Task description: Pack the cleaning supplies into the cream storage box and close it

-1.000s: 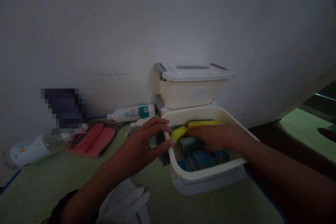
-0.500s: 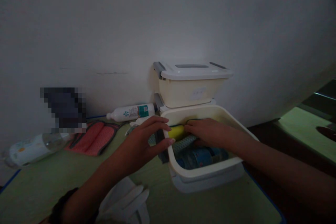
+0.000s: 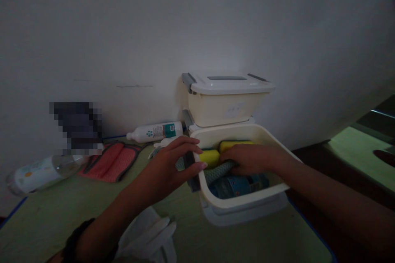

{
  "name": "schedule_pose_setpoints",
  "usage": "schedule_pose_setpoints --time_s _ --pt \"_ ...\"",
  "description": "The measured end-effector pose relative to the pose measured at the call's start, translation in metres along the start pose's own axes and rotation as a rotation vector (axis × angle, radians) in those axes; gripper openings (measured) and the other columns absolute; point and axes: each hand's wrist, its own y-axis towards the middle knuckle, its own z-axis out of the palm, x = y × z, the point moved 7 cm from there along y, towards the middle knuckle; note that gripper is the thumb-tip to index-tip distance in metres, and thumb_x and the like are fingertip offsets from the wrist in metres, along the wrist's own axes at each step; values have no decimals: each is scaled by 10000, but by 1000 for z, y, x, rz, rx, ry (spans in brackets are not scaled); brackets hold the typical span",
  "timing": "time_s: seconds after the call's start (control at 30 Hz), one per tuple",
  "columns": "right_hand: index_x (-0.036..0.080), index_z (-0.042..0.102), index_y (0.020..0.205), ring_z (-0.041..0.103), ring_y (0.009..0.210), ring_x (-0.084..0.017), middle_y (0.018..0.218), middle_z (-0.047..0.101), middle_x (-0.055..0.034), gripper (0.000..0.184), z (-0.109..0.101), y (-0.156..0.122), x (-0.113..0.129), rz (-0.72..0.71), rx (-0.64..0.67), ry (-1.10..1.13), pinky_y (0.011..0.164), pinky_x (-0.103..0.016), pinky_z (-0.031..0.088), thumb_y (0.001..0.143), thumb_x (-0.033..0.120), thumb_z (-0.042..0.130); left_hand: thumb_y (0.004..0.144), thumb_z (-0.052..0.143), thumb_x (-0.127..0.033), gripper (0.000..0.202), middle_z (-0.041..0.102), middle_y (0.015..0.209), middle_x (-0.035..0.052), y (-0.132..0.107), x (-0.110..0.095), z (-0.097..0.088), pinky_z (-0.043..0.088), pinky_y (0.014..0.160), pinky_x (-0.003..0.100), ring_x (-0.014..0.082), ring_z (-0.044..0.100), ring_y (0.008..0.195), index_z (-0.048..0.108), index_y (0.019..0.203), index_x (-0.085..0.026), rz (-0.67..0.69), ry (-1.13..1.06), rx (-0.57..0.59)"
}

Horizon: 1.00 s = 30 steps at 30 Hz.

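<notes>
My left hand [image 3: 173, 164] is at the left rim of an open cream storage box [image 3: 243, 202], thumb and fingers closed around its edge. Inside the box, my right hand [image 3: 248, 158] has its curled fingers on a grey-green cloth [image 3: 217, 173]; the fingertips are partly hidden. A yellow sponge [image 3: 210, 158] lies left of those fingers, and a second yellow sponge [image 3: 230, 145] rests against the back wall, partly behind the hand. Below the cloth, a clear bottle with a blue label [image 3: 239, 186] lies on its side.
Behind stands a lidded storage box [image 3: 216, 109]. To the left lie a white bottle [image 3: 157, 131], a red cloth with dark edging [image 3: 112, 162] and a clear bottle [image 3: 40, 174]. White gloves [image 3: 149, 236] rest near the front of the green table [image 3: 197, 234].
My right hand has lowered slightly and its fingers have drawn in on the cloth, leaving the back sponge more visible. The left hand stays on the rim.
</notes>
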Motion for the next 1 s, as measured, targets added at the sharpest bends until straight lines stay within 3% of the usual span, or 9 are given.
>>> schedule_pose_setpoints --time_s 0.17,0.37,0.5,0.67,0.83,0.9,1.0 --pt "213 694 1022 666 840 -210 918 723 -66 256 -4 3 11 -69 -15 -34 752 -305 478 842 317 544 836 610 -325 189 599 1182 64 -1 0 0 445 966 350 184 579 1087 620 982 -205 -2 -5 2" --pt "113 716 941 668 720 -260 877 708 -172 302 -8 7 -1 143 -114 -157 625 -351 465 848 289 490 840 606 -325 193 601 1186 70 -1 0 0 446 969 365 189 577 1096 619 993 -209 13 -10 -6" --pt "155 727 889 658 687 -235 824 711 -121 271 -8 6 0 93 -100 -141 599 -320 445 817 331 534 830 614 -316 182 612 1167 75 -1 -1 -1 456 957 375 193 590 1074 623 975 -206 15 -13 -18" --pt "208 713 955 641 692 -205 845 712 -68 309 -10 5 3 9 -102 -57 586 -290 424 815 432 551 825 617 -306 180 612 1169 90 -1 -1 -1 458 957 383 200 586 1081 629 963 -192 13 -35 -29" --pt "194 702 895 605 641 -170 791 699 -43 340 -15 5 3 -17 -128 11 540 -254 384 798 492 573 838 600 -314 184 596 1191 84 -2 1 0 457 966 404 208 579 1094 633 983 -207 9 -24 -23" --pt "175 689 910 597 639 -162 791 697 -51 322 -22 2 4 3 -170 22 551 -252 383 851 441 516 847 584 -329 212 547 1259 87 -2 5 -6 476 948 406 217 564 1118 631 1020 -218 -1 -3 -31" --pt "154 666 901 590 661 -162 792 696 -65 309 -41 -4 10 52 -319 58 586 -257 390 900 371 446 850 565 -352 236 526 1266 99 -5 13 -32 547 828 352 202 611 1021 629 1020 -201 -39 3 -112"
